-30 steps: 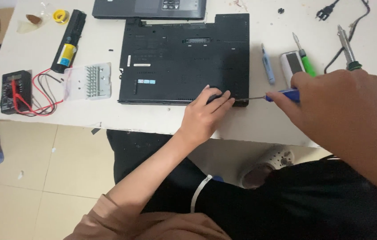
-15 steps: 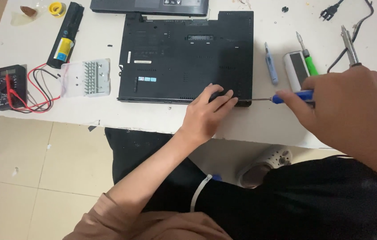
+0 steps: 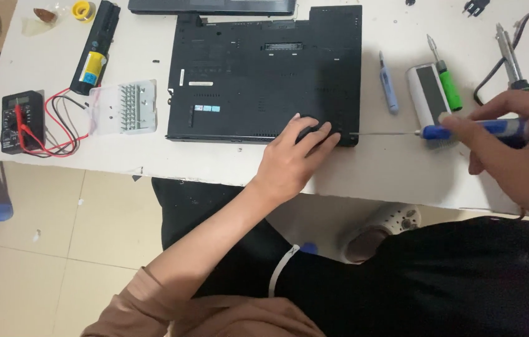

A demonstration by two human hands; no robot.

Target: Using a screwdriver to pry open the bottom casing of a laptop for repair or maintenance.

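Note:
A black laptop (image 3: 264, 68) lies upside down on the white table (image 3: 377, 168). My left hand (image 3: 292, 159) rests on its near right corner, fingers pressing the case edge. My right hand (image 3: 517, 146) grips a blue-handled screwdriver (image 3: 464, 130). Its thin shaft runs level to the left, and the tip meets the laptop's right side at the near corner.
A black battery pack (image 3: 93, 47) and a clear bit case (image 3: 124, 106) lie left of the laptop, with a multimeter (image 3: 21, 122) and red leads at the table's left edge. A blue pen tool (image 3: 388, 84), a white box (image 3: 430, 100), a green screwdriver (image 3: 445, 78) and a soldering iron (image 3: 511, 56) lie on the right.
The view has shifted slightly, so the table sits lower in the frame. My right hand with the screwdriver has drawn a little to the right. My left hand stays on the laptop corner.

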